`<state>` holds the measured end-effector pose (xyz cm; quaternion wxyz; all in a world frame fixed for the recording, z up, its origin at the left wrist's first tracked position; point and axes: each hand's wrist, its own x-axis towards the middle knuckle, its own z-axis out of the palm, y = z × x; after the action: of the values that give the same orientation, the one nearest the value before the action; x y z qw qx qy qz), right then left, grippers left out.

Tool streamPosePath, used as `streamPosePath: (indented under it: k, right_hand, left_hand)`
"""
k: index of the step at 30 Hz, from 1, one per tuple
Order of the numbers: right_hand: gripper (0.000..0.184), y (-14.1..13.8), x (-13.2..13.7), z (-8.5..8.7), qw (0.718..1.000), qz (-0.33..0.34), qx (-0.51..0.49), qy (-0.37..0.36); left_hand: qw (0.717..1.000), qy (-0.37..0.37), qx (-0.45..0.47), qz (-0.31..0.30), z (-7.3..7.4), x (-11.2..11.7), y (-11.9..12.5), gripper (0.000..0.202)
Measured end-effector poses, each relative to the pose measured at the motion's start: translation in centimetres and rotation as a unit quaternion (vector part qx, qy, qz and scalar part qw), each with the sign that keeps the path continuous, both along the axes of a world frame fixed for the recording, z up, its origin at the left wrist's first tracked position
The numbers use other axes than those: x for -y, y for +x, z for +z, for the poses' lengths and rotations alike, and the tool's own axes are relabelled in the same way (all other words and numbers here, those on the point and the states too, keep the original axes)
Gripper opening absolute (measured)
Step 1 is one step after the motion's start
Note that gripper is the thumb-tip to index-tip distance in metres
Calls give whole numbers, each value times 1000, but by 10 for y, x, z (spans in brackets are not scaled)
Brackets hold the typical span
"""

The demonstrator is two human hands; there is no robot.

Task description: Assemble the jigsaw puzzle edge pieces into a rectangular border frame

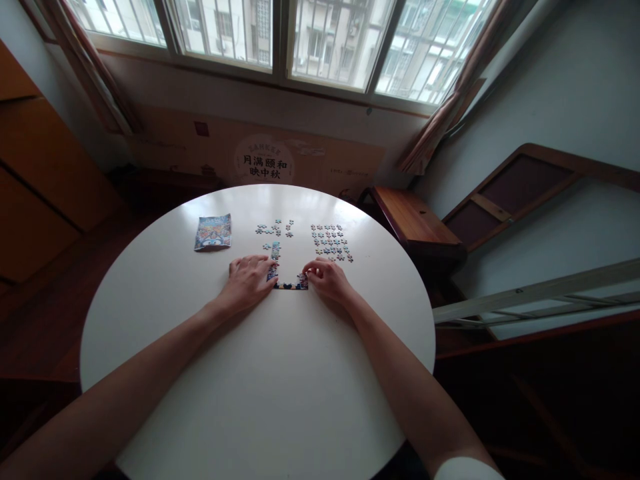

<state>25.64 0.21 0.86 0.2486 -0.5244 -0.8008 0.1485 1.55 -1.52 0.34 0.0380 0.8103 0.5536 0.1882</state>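
A partly joined jigsaw puzzle [290, 287] lies on the round white table [270, 373], with a bottom row and two sides showing. My left hand [249, 280] rests flat along its left side, fingers stretched out and thumb at the lower left corner. At the right side, my right hand [327, 275] has its thumb and fingertips pinched on a small puzzle piece [303, 279], partly hidden by the fingers. Loose puzzle pieces [274, 229] are scattered beyond the puzzle. Farther right, more loose pieces [330, 241] lie in rough rows.
A small printed picture sheet [214, 232] of a colourful scene lies on the table's left part. Beyond the table's right edge stands a wooden side table [417, 217]. Barred windows [330, 40] and a wall banner [320, 157] are at the back.
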Motion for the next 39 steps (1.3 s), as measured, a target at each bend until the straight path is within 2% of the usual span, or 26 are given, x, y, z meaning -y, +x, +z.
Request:
streamPosePath:
  k: [26, 34, 39]
  right_hand:
    - [17, 0, -1, -1, 1000, -3, -15, 8]
    - [21, 0, -5, -9, 998, -32, -56, 13]
    - [23, -4, -10, -5, 996, -41, -74, 39]
  left_hand:
    - [1000, -4, 7, 3, 1, 1, 0, 39]
    - [1000, 3, 6, 0, 1, 1, 0, 38]
    - [1000, 6, -2, 0, 1, 0, 0, 39]
